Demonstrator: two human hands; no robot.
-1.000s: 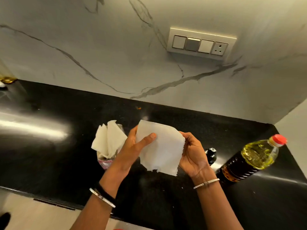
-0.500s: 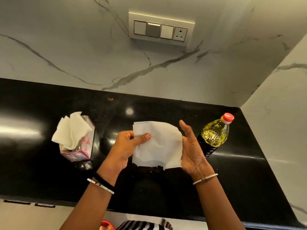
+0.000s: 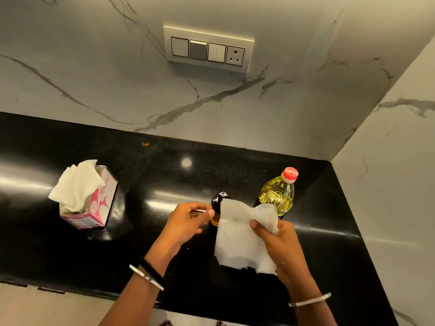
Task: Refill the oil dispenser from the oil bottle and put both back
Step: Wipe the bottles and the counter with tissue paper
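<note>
The oil dispenser (image 3: pixel 217 201), dark with a black top and amber oil low down, stands on the black counter (image 3: pixel 164 180), partly hidden behind a white tissue (image 3: pixel 237 241). My right hand (image 3: pixel 280 245) grips that tissue by its upper right part and holds it in front of the dispenser. My left hand (image 3: pixel 186 224) is just left of the dispenser with fingers curled; thumb and forefinger pinch a thin white sliver (image 3: pixel 200 210). The oil bottle (image 3: pixel 280 194), yellow oil with a red cap, stands upright behind the tissue to the right.
A pink tissue box (image 3: pixel 94 205) with tissues sticking out stands at the left of the counter. Marble walls close the back and the right side; a switch panel (image 3: pixel 208 49) hangs on the back wall. The counter's front edge runs below my wrists.
My left hand has let go of the tissue sheet, which now hangs from my right hand alone. The dispenser, hidden before, shows between my hands. The camera has shifted.
</note>
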